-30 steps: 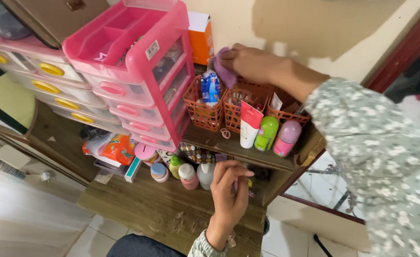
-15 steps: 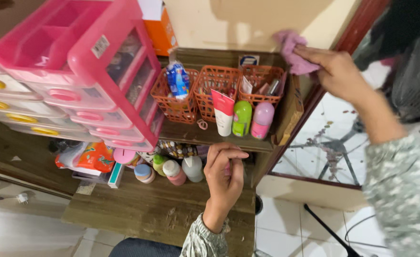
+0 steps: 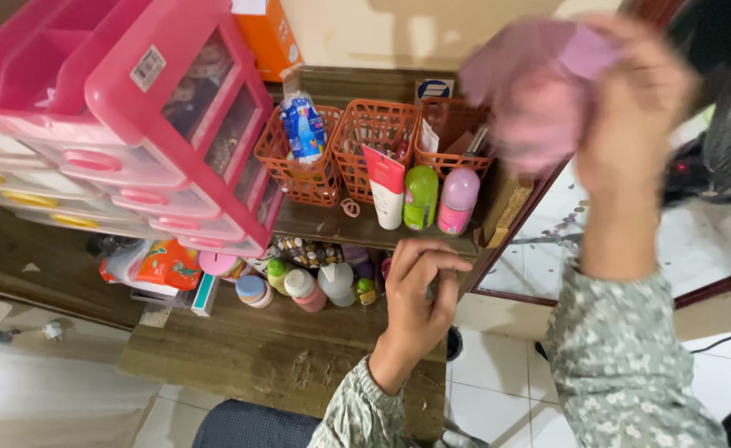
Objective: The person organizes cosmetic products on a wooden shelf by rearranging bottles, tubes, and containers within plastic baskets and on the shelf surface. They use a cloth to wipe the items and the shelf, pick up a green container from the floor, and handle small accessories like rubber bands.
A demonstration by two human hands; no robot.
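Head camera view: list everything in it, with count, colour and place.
drawer unit: one, pink, upper left
baskets: three, orange, back of shelf
tube: one, white and red, before middle basket
bottles: two, green and pink, beside tube
small bottles: several, mixed colours, lower shelf
orange box: one, behind drawer unit
cloth: one, pink, blurred, in right hand
left hand: at shelf edge
right hand: raised, gripping cloth

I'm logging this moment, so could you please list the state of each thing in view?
right hand: raised, gripping the cloth
pink cloth: bunched, blurred
left hand: curled at shelf edge; grip contents hidden
orange baskets: upright, filled
pink drawer unit: drawers shut
white tube: standing on cap
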